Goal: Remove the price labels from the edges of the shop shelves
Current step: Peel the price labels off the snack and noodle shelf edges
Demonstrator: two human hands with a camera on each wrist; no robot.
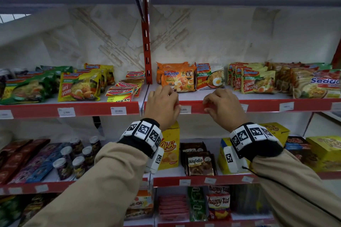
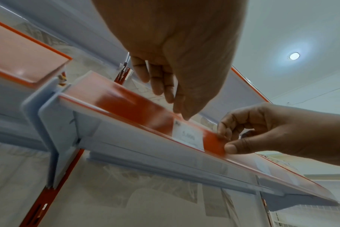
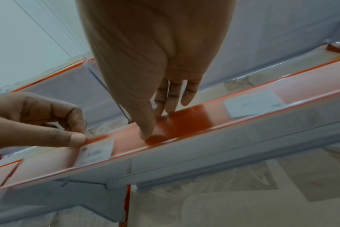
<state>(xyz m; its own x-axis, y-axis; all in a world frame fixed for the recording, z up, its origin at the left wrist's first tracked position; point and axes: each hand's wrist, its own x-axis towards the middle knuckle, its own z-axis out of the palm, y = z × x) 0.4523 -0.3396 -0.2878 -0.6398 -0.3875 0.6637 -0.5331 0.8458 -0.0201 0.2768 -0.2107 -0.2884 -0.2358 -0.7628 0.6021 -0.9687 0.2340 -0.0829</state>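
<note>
A red label strip [image 1: 195,107] runs along the front edge of the middle shelf. A white price label [image 1: 185,109] sits in it between my two hands. My left hand [image 1: 174,100] pinches the strip's top edge just left of that label [image 3: 96,152], thumb in front and fingers curled. My right hand [image 1: 205,106] pinches the strip to the label's right, thumb pressed on the red face [image 3: 145,135] and fingers over the top. Seen from the left wrist, the label [image 2: 187,135] lies between my left hand [image 2: 181,114] and my right hand [image 2: 224,142].
More white labels [image 1: 66,112] [image 1: 118,110] [image 1: 286,106] sit along the same strip. Noodle packets [image 1: 177,77] stand on the shelf right behind my hands. A red upright post [image 1: 147,42] divides the bays. Boxes and wafer packs [image 1: 200,162] fill the shelf below.
</note>
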